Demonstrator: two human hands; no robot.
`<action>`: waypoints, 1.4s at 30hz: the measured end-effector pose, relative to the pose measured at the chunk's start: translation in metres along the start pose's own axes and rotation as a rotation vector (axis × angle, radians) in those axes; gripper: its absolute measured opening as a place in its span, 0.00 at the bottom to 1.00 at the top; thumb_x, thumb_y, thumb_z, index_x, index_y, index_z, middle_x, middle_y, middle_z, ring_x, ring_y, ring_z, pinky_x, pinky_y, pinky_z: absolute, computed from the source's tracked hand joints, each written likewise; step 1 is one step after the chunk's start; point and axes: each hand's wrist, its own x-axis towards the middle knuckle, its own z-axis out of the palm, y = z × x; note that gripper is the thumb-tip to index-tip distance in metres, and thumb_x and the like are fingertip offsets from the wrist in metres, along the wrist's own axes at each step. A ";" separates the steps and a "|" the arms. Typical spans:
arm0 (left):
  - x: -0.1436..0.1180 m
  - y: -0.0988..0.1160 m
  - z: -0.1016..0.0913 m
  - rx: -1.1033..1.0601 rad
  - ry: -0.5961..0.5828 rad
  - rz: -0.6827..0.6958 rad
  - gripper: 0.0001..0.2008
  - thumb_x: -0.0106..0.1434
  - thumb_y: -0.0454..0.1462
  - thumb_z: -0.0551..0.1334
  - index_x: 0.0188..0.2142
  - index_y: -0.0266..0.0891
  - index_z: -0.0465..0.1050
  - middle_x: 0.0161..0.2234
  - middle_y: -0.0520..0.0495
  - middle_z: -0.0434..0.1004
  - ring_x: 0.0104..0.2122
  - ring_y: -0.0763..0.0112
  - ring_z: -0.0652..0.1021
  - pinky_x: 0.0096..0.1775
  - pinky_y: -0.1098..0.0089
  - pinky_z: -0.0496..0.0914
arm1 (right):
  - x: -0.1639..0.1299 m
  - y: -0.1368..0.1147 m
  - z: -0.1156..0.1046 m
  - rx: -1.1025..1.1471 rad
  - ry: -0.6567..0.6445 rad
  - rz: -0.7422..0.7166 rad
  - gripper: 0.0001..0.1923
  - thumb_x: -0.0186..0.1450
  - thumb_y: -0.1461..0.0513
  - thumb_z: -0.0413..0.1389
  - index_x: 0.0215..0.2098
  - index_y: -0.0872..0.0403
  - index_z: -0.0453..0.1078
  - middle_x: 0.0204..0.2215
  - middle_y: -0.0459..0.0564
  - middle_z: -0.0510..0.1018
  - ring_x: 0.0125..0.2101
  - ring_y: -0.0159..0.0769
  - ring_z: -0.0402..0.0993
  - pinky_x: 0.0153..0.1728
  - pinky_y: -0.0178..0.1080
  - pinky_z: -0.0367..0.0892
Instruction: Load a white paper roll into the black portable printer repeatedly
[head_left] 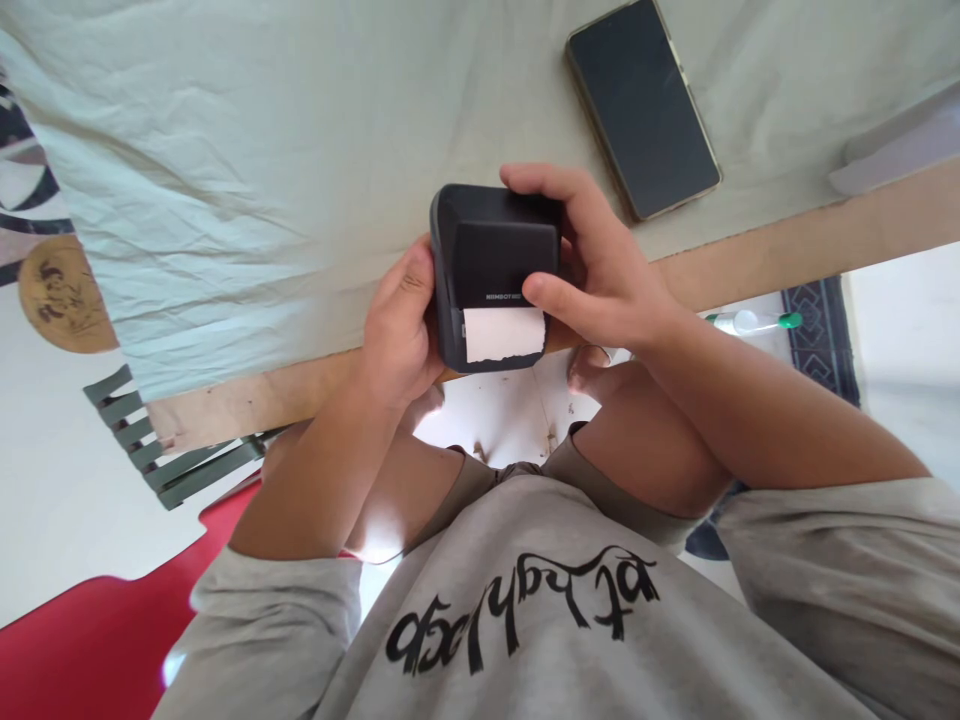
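Note:
A small black label printer [495, 255] is held up between my two hands, near the table's front edge. White paper [504, 335] with a torn, uneven edge sticks out of its slot on the side towards me. My left hand [401, 325] grips the printer's left side, thumb along the edge and the other fingers hidden beneath. My right hand [592, 255] holds the right side, index finger over the far corner and thumb on the top near the paper slot. Beyond my right hand a dark-screened phone [643, 110] lies on the cloth.
A pale green cloth [225, 180] covers the table, whose bare wooden edge [810, 235] runs along the front. A whitish object [904, 145] lies at the right. Below are a green slatted piece [150, 440], a red chair [112, 630] and a bottle with a green cap [754, 322].

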 end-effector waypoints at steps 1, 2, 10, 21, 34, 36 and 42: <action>0.000 -0.001 0.000 0.005 0.014 0.011 0.18 0.70 0.52 0.60 0.39 0.41 0.77 0.37 0.46 0.83 0.51 0.55 0.82 0.49 0.60 0.80 | 0.000 0.000 -0.001 -0.010 -0.020 -0.019 0.42 0.64 0.32 0.51 0.67 0.43 0.56 0.67 0.53 0.65 0.67 0.51 0.62 0.65 0.53 0.69; 0.000 -0.001 -0.001 0.007 0.028 0.023 0.17 0.70 0.51 0.61 0.38 0.41 0.76 0.35 0.46 0.83 0.50 0.56 0.83 0.48 0.60 0.80 | 0.001 0.000 -0.003 -0.020 -0.037 -0.043 0.43 0.63 0.32 0.53 0.67 0.44 0.57 0.68 0.53 0.63 0.69 0.52 0.59 0.67 0.54 0.66; -0.002 0.001 0.003 -0.139 0.012 -0.013 0.18 0.72 0.50 0.58 0.42 0.40 0.80 0.42 0.47 0.83 0.46 0.60 0.82 0.46 0.62 0.78 | 0.000 -0.001 -0.006 -0.222 0.243 -0.299 0.35 0.61 0.39 0.61 0.58 0.49 0.67 0.53 0.56 0.74 0.55 0.48 0.71 0.50 0.48 0.75; -0.006 0.006 -0.001 -0.012 -0.038 0.004 0.13 0.66 0.48 0.66 0.40 0.41 0.77 0.30 0.50 0.77 0.31 0.69 0.79 0.29 0.72 0.73 | 0.010 -0.014 0.019 0.012 0.653 -0.277 0.14 0.70 0.54 0.57 0.34 0.48 0.56 0.30 0.43 0.67 0.30 0.32 0.70 0.32 0.39 0.68; -0.010 0.006 0.002 0.014 -0.055 -0.014 0.17 0.61 0.51 0.70 0.41 0.41 0.79 0.31 0.49 0.76 0.35 0.63 0.83 0.30 0.70 0.74 | -0.005 -0.046 0.005 -0.768 0.087 -0.018 0.06 0.66 0.58 0.57 0.41 0.48 0.74 0.36 0.45 0.82 0.27 0.33 0.71 0.25 0.36 0.54; -0.010 0.006 0.001 0.031 -0.062 -0.018 0.18 0.62 0.51 0.69 0.42 0.41 0.79 0.31 0.48 0.77 0.36 0.62 0.83 0.30 0.70 0.75 | -0.006 -0.046 0.004 -0.752 0.075 -0.032 0.06 0.65 0.60 0.57 0.41 0.48 0.72 0.30 0.44 0.80 0.24 0.31 0.69 0.25 0.34 0.54; -0.009 0.009 0.001 0.018 -0.102 -0.010 0.17 0.62 0.50 0.69 0.41 0.38 0.80 0.31 0.48 0.78 0.28 0.68 0.80 0.24 0.72 0.71 | -0.007 -0.040 -0.007 -0.364 0.041 -0.012 0.15 0.58 0.60 0.59 0.44 0.47 0.69 0.33 0.41 0.80 0.21 0.28 0.64 0.24 0.36 0.59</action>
